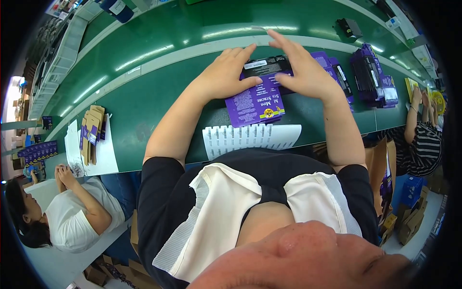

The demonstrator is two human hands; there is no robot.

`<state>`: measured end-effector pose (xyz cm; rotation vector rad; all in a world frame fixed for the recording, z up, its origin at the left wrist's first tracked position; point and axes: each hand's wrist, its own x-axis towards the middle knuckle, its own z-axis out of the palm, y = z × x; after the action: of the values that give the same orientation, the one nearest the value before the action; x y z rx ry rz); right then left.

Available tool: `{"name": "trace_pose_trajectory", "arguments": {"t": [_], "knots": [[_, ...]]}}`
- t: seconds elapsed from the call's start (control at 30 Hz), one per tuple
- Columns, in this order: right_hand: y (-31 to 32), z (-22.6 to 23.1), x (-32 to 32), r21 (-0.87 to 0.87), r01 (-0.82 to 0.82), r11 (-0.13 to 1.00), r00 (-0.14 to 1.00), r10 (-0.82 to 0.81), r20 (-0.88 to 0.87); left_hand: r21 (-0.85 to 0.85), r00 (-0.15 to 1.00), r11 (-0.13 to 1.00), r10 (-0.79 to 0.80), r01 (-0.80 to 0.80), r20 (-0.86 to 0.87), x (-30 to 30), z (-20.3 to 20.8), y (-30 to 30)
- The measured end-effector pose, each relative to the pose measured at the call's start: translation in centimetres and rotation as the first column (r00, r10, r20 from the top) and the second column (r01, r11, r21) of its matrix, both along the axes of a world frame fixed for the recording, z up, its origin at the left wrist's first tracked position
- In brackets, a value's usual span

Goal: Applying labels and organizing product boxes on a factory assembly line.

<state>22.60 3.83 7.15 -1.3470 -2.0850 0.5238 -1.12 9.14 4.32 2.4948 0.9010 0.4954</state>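
A flat purple carton (pixel 255 103) with white print lies on the green table (pixel 144 103) in front of me, and a black block (pixel 266 65) sits at its far end. My left hand (pixel 226 72) presses on the carton's left side, thumb at the black block. My right hand (pixel 301 67) rests over the block's right side with its fingers stretched out and apart. Whether either hand truly grips the carton is unclear.
A white sheet of label strips (pixel 250 137) lies at the near table edge. More purple cartons (pixel 373 77) stand to the right. Folded brown and purple flats (pixel 91 132) lie on paper at left. Seated co-workers are at left (pixel 77 212) and right (pixel 423 139). A green conveyor belt (pixel 202 19) runs behind.
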Motion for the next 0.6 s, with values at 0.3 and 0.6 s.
{"name": "trace_pose_trajectory", "arguments": {"t": [0.3, 0.6], "knots": [[-1.3, 1.3, 2.2, -0.036, -0.085, 0.996, 0.976, 0.091, 0.196, -0.290, 0.992, 0.952, -0.072, 0.098, 0.099, -0.8, -0.1, 1.7], [-4.3, 1.9, 10.1, 0.121, 0.668, 0.734, 0.737, -0.675, 0.030, -0.636, 0.948, 0.766, 0.124, 0.096, 0.292, -1.5, -0.5, 2.4]]}}
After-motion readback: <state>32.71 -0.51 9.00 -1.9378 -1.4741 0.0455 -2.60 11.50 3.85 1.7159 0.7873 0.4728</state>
